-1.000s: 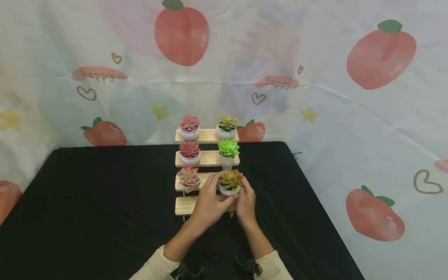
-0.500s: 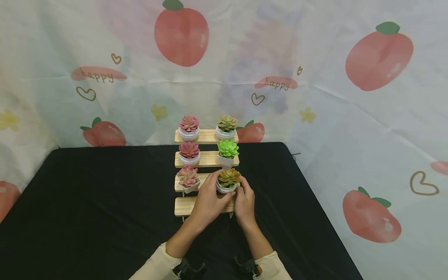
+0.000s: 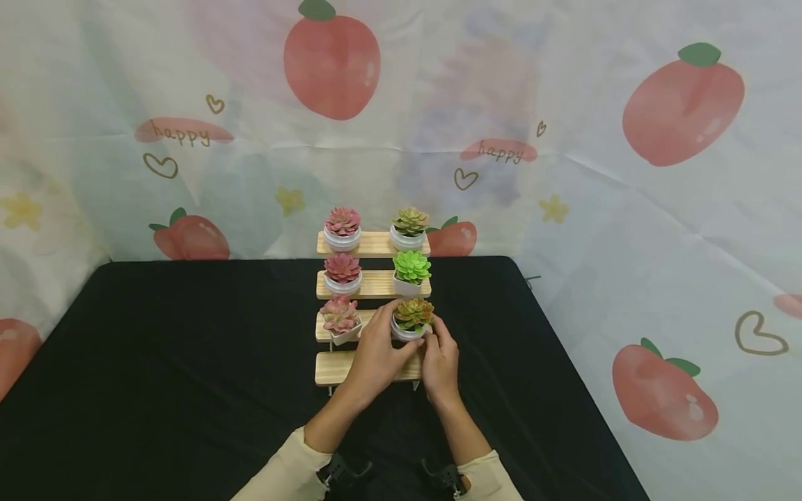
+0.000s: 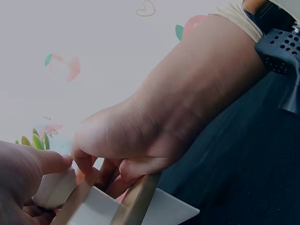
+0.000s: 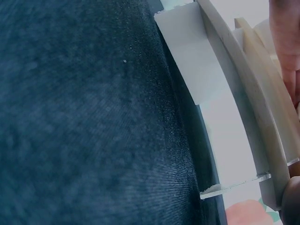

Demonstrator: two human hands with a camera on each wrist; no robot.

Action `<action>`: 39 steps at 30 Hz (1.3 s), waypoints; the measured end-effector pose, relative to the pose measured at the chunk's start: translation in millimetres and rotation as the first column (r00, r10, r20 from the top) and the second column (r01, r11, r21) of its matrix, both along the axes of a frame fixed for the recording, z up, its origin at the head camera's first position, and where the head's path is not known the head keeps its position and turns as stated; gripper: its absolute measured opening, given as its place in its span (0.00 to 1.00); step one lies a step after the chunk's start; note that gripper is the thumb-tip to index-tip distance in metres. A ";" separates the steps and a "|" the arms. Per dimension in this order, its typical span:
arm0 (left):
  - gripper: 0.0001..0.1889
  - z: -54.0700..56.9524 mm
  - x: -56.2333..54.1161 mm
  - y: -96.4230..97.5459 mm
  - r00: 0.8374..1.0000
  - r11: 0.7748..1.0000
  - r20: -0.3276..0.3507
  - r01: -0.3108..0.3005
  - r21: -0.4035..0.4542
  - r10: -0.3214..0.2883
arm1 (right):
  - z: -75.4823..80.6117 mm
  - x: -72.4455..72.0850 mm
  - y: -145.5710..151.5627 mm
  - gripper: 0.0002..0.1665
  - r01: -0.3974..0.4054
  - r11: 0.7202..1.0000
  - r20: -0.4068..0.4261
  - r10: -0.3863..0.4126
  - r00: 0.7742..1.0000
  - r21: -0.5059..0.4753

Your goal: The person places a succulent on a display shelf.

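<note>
My left hand (image 3: 379, 348) grips the white round pot of a green-and-orange succulent (image 3: 413, 316), thumb in front and fingers on its left side. My right hand (image 3: 442, 362) curls at the pot's right side, fingertips close against it. The succulent is at the right end of the third board down of a wooden tiered stand (image 3: 335, 369). In the left wrist view, the white pot (image 4: 56, 191) shows right beside a board's edge, between both hands. The right wrist view catches the stand's boards (image 5: 262, 112) and part of my right hand (image 5: 287, 47).
Pink succulents (image 3: 339, 316) line the stand's left side, one on each of the upper three boards. A bright green succulent (image 3: 411, 268) and a duller green one (image 3: 410, 223) stand behind the held pot. Black cloth (image 3: 188, 376) covers the table; a fruit-print curtain (image 3: 401, 83) hangs behind.
The green-and-orange succulent has moved slightly back and down toward the third board, both hands moving with it. The head view has shifted a little. The other succulents keep their places.
</note>
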State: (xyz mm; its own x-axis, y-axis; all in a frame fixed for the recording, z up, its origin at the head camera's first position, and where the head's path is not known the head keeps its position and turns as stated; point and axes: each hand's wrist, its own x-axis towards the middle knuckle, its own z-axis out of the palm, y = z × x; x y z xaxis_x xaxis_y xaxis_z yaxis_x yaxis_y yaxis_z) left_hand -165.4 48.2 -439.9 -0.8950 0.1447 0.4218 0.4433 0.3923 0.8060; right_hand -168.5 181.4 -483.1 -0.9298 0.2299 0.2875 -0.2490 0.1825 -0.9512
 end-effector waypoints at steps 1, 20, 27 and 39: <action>0.38 0.0 0.0 0.1 1.000 1.000 -0.001 -0.004 0.000 0.004 | 0.7 -0.3 -0.3 0.23 0.000 1.000 0.003 0.000 1.000 -0.002; 0.55 -2.0 43.0 -6.8 0.999 0.989 0.015 0.032 -0.144 -0.030 | -2.3 1.3 0.5 0.22 0.006 1.000 0.008 -0.006 1.000 0.014; 0.53 2.8 80.5 -37.9 0.991 0.968 0.113 0.091 -0.233 -0.065 | -1.0 -1.4 -0.9 0.21 0.013 1.000 -0.010 -0.012 1.000 0.027; 0.28 -20.1 143.8 -131.2 0.971 0.949 0.232 0.015 -0.315 0.061 | -2.4 -2.9 2.9 0.20 0.001 1.000 -0.003 -0.001 1.000 0.014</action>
State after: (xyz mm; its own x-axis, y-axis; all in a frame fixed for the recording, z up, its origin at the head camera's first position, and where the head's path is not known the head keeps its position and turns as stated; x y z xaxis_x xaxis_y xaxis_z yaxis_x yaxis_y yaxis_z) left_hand -21.6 -83.0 -460.1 -0.9676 0.2131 0.1355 0.2438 0.6486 0.7210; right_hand -171.4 184.3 -485.5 -0.9286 0.2270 0.2936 -0.2517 0.1961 -0.9477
